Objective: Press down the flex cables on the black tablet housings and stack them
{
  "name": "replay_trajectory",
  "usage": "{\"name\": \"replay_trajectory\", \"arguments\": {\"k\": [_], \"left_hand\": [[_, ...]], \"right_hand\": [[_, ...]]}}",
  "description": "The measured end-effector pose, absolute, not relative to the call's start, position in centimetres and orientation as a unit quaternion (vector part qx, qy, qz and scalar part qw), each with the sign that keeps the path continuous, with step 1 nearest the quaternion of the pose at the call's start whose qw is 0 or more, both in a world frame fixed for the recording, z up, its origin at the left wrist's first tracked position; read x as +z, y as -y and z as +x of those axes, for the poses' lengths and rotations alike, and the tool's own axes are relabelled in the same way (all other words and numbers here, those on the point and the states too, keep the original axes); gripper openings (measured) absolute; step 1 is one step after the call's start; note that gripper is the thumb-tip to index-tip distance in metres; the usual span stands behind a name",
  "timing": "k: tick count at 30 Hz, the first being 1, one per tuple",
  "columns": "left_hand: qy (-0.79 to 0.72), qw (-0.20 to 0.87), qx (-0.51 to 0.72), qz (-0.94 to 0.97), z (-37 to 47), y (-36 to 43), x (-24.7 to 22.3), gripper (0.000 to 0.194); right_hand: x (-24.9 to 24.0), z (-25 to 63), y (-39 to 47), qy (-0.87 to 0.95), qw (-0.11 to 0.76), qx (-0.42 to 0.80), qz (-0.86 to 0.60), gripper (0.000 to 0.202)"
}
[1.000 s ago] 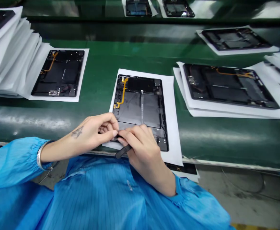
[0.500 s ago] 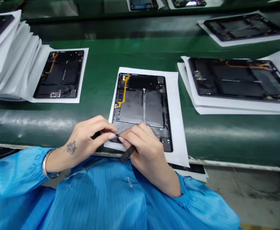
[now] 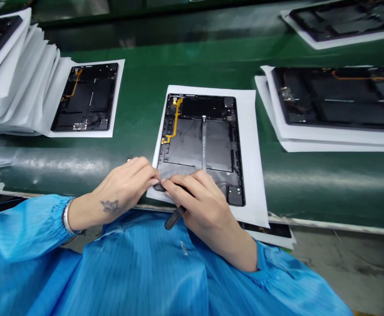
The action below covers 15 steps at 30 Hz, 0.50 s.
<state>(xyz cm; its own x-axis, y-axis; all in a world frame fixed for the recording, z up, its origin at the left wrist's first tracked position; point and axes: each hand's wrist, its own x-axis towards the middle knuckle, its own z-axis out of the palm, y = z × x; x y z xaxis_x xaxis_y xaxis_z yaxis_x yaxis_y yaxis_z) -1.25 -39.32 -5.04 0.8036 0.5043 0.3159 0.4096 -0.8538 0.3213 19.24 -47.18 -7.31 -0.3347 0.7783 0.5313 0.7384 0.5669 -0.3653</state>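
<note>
An open tablet housing (image 3: 192, 145) with an orange flex cable lies on a white sheet (image 3: 253, 175) at the table's front edge. My left hand (image 3: 129, 182) is closed at its lower left corner, thumb and fingertips pinched together; whatever they pinch is too small to make out. My right hand (image 3: 205, 202) rests over the housing's lower part, its fingers wrapped round a black tool (image 3: 175, 217) whose handle sticks out below the palm. The fingertips of both hands nearly meet at that corner.
Another open tablet (image 3: 85, 98) lies on paper to the left, beside a fanned stack of white sheets (image 3: 21, 87). On the right is a tablet (image 3: 339, 101) on paper, with one more (image 3: 346, 19) behind it. Below the front edge, part of another tablet (image 3: 271, 229) shows.
The view has shifted, so the tablets on the right sit farther right. My left hand has turned more knuckles-up, and its finger and thumb have come together at the corner.
</note>
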Motion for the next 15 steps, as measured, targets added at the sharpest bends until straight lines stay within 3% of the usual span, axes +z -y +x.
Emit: {"name": "replay_trajectory", "arguments": {"k": [8,15], "left_hand": [[-0.195,-0.022,0.133,0.971,-1.3,39.8,-4.3,0.024],[-0.195,-0.005,0.186,0.963,-2.7,39.9,-4.4,0.021]], "right_hand": [[-7.2,19.0,47.0,0.854,0.26,-0.024,-0.45,0.028],[-7.5,19.1,47.0,0.865,0.242,-0.023,-0.439,0.026]]}}
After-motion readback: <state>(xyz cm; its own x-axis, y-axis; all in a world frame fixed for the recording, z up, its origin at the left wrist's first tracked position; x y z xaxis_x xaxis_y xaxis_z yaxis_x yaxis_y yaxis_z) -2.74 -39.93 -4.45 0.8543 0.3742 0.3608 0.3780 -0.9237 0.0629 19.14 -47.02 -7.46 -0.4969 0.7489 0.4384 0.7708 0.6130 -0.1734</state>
